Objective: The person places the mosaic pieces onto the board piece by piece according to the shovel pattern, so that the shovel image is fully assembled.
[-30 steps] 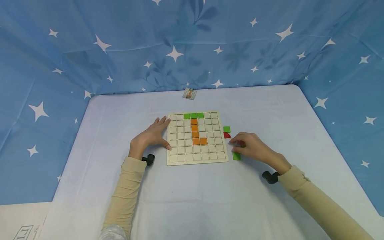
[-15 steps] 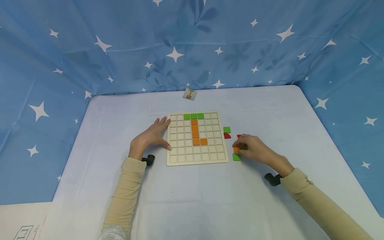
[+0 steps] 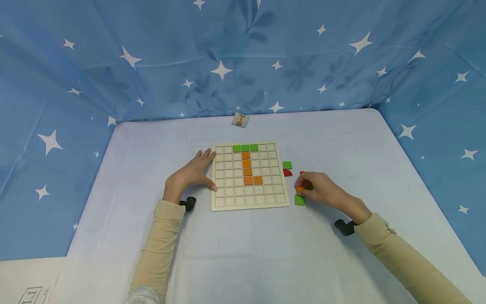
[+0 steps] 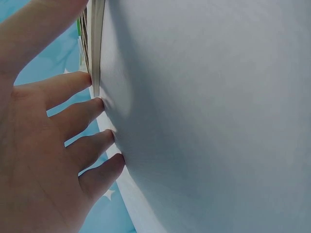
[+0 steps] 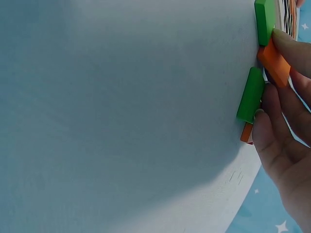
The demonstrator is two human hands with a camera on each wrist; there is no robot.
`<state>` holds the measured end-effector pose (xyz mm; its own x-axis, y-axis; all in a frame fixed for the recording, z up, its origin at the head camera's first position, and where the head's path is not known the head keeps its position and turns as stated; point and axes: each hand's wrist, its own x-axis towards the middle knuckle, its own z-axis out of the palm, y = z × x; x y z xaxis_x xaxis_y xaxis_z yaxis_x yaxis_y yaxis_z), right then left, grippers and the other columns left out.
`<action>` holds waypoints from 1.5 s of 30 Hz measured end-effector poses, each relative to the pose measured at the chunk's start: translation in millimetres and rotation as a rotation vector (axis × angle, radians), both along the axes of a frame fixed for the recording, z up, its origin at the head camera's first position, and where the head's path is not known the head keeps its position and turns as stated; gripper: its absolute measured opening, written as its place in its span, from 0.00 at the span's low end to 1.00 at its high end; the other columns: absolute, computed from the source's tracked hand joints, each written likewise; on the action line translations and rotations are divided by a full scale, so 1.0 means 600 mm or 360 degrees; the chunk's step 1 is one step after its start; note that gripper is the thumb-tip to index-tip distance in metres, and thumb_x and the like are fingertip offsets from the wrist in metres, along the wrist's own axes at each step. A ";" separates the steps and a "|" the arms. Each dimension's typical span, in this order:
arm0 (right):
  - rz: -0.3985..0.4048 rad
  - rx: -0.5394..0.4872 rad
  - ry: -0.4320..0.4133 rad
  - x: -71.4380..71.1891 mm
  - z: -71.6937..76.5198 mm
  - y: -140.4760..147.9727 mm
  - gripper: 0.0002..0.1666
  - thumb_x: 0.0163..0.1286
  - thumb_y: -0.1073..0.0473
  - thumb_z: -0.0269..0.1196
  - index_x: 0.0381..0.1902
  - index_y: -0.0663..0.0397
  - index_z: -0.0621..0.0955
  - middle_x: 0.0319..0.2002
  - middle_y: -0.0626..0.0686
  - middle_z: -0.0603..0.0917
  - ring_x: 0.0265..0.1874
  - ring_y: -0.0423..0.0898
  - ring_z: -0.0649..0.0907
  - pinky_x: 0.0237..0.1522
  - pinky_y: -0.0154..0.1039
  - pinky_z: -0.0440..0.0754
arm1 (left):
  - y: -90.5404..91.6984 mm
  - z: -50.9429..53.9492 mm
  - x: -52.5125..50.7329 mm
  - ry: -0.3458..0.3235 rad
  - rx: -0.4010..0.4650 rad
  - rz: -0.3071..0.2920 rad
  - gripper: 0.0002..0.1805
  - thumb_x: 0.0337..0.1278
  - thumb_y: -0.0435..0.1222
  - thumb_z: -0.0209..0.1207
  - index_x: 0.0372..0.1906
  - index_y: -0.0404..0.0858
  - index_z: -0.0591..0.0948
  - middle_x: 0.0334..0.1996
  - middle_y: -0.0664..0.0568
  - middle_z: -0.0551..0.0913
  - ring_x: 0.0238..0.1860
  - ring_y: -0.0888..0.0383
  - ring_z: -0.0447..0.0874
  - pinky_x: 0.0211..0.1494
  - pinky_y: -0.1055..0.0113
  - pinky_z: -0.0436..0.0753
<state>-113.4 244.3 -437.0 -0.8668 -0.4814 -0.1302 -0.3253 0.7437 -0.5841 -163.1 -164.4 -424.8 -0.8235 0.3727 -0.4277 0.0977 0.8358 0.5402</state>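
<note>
A pale square board with a grid lies on the white table, a row of green tiles and an L-like line of orange tiles set in it. Against its left edge rests my left hand, fingers spread, thumb on the rim. My right hand, right of the board, pinches an orange tile between thumb and fingers; this tile is tilted. One green tile lies right beside it. Another green tile and an orange piece sit by the other fingers, partly hidden.
Close to the board's right edge lie a green tile and a red rounded piece. A small patterned card is at the table's back edge. Blue star-printed cloth hangs behind the table and at its sides.
My right hand has shifted slightly right, and an orange tile now shows at its fingertips. A bit of red has come into view behind that hand. The left hand has stayed on the board.
</note>
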 end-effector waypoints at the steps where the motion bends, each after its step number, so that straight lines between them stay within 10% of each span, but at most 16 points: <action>1: 0.0006 0.0000 0.0003 0.000 0.000 0.000 0.09 0.63 0.66 0.74 0.37 0.54 0.83 0.33 0.44 0.85 0.34 0.41 0.82 0.40 0.37 0.83 | 0.000 0.000 0.000 0.0001 -0.0002 0.0002 0.68 0.45 0.44 0.80 0.85 0.41 0.46 0.85 0.45 0.36 0.84 0.42 0.26 0.83 0.39 0.43; 45: 0.0027 -0.0251 -0.0099 -0.012 0.015 -0.034 0.17 0.64 0.72 0.70 0.50 0.60 0.86 0.45 0.54 0.89 0.38 0.45 0.87 0.47 0.39 0.89 | 0.001 0.001 0.002 -0.0004 0.0011 0.0012 0.68 0.45 0.42 0.80 0.84 0.40 0.46 0.85 0.45 0.36 0.84 0.42 0.26 0.84 0.39 0.42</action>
<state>-120.3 223.9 -428.0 -0.8510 -0.5146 -0.1048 -0.2966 0.6357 -0.7127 -162.2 -164.0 -424.3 -0.8253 0.3691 -0.4273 0.0898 0.8330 0.5459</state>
